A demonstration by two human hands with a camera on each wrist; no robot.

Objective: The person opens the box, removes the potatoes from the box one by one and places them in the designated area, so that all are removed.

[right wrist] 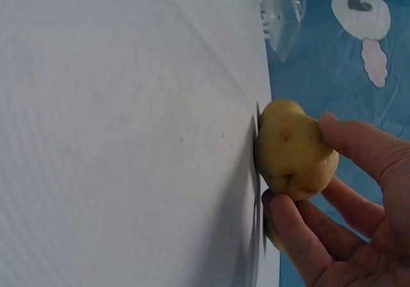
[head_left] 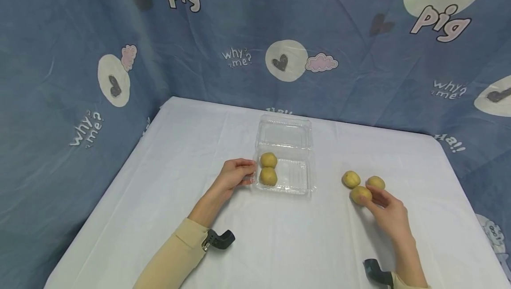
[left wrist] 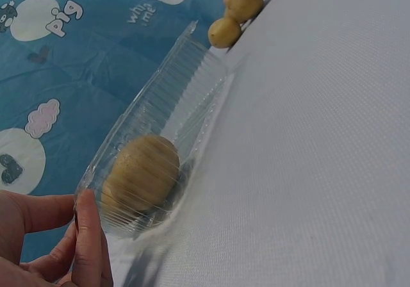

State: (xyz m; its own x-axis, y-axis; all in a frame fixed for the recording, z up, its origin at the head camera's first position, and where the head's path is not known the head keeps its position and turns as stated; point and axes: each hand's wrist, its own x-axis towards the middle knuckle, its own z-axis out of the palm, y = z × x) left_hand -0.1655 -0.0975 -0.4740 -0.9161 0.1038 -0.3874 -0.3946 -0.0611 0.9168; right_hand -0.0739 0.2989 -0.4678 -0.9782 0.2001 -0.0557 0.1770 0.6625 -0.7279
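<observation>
A clear plastic clamshell box [head_left: 293,173] lies opened on the table, its lid [head_left: 284,133] folded back to the far side. Two potatoes [head_left: 269,176] sit one behind the other at the left end of its tray. My left hand [head_left: 234,174] pinches the tray's left rim between thumb and fingers. Off to the right, my right hand [head_left: 389,216] holds a potato [right wrist: 296,155], thumb on one side and fingertips on the other. Close by are two more loose potatoes, one [head_left: 351,179] behind the held one and one [head_left: 376,183] beside my fingertips.
A white cloth [head_left: 295,244] covers the table. Blue printed fabric [head_left: 239,23] hangs behind it and along its sides. Each wrist wears a dark camera mount, one [head_left: 219,239] on the left and one [head_left: 377,273] on the right.
</observation>
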